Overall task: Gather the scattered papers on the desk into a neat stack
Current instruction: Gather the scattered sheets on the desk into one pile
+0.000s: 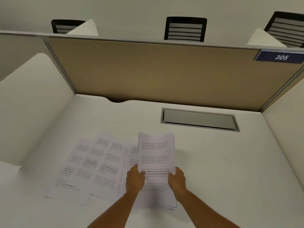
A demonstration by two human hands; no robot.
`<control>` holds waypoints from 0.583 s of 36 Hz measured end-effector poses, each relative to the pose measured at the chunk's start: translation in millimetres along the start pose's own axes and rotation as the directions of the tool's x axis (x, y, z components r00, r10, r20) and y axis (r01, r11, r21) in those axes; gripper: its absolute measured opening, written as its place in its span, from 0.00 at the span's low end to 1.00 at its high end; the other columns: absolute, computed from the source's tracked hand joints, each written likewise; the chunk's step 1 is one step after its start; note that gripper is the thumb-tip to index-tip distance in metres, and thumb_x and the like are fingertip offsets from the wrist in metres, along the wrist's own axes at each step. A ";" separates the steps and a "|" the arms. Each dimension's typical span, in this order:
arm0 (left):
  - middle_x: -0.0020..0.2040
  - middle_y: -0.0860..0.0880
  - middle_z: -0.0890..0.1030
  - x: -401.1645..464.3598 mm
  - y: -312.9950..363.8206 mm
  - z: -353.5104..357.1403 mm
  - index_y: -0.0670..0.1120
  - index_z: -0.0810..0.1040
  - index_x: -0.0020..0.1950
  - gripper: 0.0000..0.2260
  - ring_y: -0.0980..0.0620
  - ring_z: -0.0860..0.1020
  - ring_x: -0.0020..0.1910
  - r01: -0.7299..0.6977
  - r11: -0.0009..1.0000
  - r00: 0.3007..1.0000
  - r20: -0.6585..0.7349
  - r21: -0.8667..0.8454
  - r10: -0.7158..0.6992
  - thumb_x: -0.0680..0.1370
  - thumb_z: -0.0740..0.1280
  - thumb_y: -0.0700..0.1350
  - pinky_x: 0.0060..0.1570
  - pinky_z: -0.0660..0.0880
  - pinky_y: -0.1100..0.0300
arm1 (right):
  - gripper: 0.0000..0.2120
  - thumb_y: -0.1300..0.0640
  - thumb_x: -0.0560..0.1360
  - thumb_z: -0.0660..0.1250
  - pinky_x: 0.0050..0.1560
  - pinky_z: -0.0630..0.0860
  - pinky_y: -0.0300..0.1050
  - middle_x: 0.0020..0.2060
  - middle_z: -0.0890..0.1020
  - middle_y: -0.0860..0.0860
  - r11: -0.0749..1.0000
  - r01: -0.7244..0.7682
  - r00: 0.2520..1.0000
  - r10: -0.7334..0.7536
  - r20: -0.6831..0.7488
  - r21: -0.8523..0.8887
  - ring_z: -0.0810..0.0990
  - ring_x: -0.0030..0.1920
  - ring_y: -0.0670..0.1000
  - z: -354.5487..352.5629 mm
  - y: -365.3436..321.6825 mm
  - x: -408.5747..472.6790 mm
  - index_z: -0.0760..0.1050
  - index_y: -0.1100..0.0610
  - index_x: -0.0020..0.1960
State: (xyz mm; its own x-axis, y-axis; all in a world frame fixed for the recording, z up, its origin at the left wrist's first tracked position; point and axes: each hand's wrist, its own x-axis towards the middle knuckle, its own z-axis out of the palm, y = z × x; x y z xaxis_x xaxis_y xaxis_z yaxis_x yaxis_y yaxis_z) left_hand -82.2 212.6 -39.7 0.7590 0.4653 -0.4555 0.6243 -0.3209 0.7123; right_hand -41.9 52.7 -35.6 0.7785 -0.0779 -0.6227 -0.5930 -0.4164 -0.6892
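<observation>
Head view, both hands point(156, 178) gripping papers point(155, 155)

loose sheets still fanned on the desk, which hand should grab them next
Left. The left hand grips the held stack on the side next to the loose sheets; the right hand is on the far side.

**Materials and finish, carrel 305**

Desk top point(213, 162): smooth, matt off-white laminate look. Sheets point(98, 163): thin white paper, matt, black print. Back panel point(156, 71): tan cloth-like weave, metal-looking grey trim. Cable hatch point(199, 119): grey, satin sheen. Chair backs point(185, 29): black frame, mesh.
</observation>
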 end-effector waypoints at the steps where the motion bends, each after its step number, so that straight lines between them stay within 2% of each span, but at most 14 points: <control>1: 0.66 0.46 0.77 -1.5 -0.2 -3.8 0.44 0.71 0.70 0.19 0.45 0.77 0.63 -0.005 1.000 1.000 -0.018 -0.005 0.005 0.79 0.65 0.42 0.61 0.76 0.50 | 0.21 0.61 0.80 0.59 0.54 0.76 0.43 0.65 0.77 0.55 1.000 0.011 1.000 -0.011 0.009 -0.004 0.78 0.58 0.54 3.3 -1.8 -0.3 0.67 0.59 0.73; 6: 0.66 0.43 0.77 -1.4 -9.0 -24.1 0.41 0.70 0.68 0.18 0.43 0.77 0.62 0.010 0.999 0.995 -0.103 -0.051 -0.015 0.79 0.65 0.38 0.59 0.75 0.53 | 0.20 0.61 0.80 0.59 0.57 0.76 0.45 0.63 0.78 0.54 0.998 0.060 0.996 -0.058 0.066 -0.036 0.78 0.56 0.53 22.2 -11.3 -1.1 0.68 0.59 0.72; 11: 0.64 0.41 0.78 3.3 -24.6 -39.1 0.40 0.71 0.67 0.17 0.42 0.78 0.61 0.050 0.996 0.990 -0.125 -0.080 -0.060 0.78 0.66 0.38 0.60 0.76 0.48 | 0.19 0.63 0.81 0.57 0.56 0.73 0.41 0.64 0.77 0.55 0.994 0.075 0.991 -0.066 0.115 -0.076 0.75 0.53 0.50 35.8 -13.8 -2.8 0.67 0.59 0.71; 14: 0.66 0.42 0.76 5.9 -29.8 -41.7 0.40 0.70 0.69 0.19 0.42 0.76 0.64 0.060 0.996 0.991 -0.116 -0.066 -0.067 0.78 0.66 0.38 0.63 0.74 0.49 | 0.15 0.64 0.81 0.56 0.53 0.73 0.40 0.62 0.77 0.54 0.992 0.079 0.988 -0.065 0.140 -0.102 0.75 0.51 0.50 45.7 -11.7 -6.2 0.67 0.58 0.67; 16: 0.68 0.42 0.75 6.6 -31.0 -40.1 0.40 0.68 0.71 0.20 0.42 0.75 0.66 0.065 0.997 0.992 -0.105 -0.040 -0.069 0.79 0.65 0.38 0.64 0.72 0.51 | 0.13 0.65 0.80 0.55 0.52 0.76 0.42 0.60 0.78 0.56 0.986 0.087 0.987 -0.067 0.146 -0.140 0.77 0.51 0.51 54.8 -10.1 -6.6 0.67 0.59 0.64; 18: 0.70 0.42 0.73 7.6 -28.8 -38.4 0.40 0.66 0.73 0.22 0.42 0.72 0.68 0.075 0.997 0.992 -0.105 -0.006 -0.075 0.79 0.64 0.39 0.66 0.70 0.50 | 0.16 0.66 0.79 0.56 0.57 0.79 0.47 0.60 0.78 0.57 0.979 0.098 0.988 -0.074 0.132 -0.181 0.79 0.55 0.53 63.9 -10.8 -6.5 0.67 0.60 0.66; 21: 0.70 0.43 0.73 13.2 -30.2 -35.3 0.41 0.66 0.73 0.21 0.42 0.73 0.68 0.096 0.995 0.991 -0.094 0.037 -0.092 0.80 0.63 0.40 0.66 0.71 0.49 | 0.18 0.67 0.77 0.58 0.62 0.77 0.53 0.62 0.76 0.58 0.965 0.096 0.992 -0.072 0.106 -0.244 0.77 0.59 0.56 73.6 -12.0 -4.6 0.66 0.61 0.67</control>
State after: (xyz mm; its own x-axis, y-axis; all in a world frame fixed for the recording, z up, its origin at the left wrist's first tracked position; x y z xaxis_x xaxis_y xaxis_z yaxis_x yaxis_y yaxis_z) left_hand -97.5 257.6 -48.4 0.6775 0.5684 -0.4669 0.7007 -0.3055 0.6448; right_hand -53.5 124.7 -51.7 0.7931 0.0489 -0.6071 -0.4471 -0.6301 -0.6349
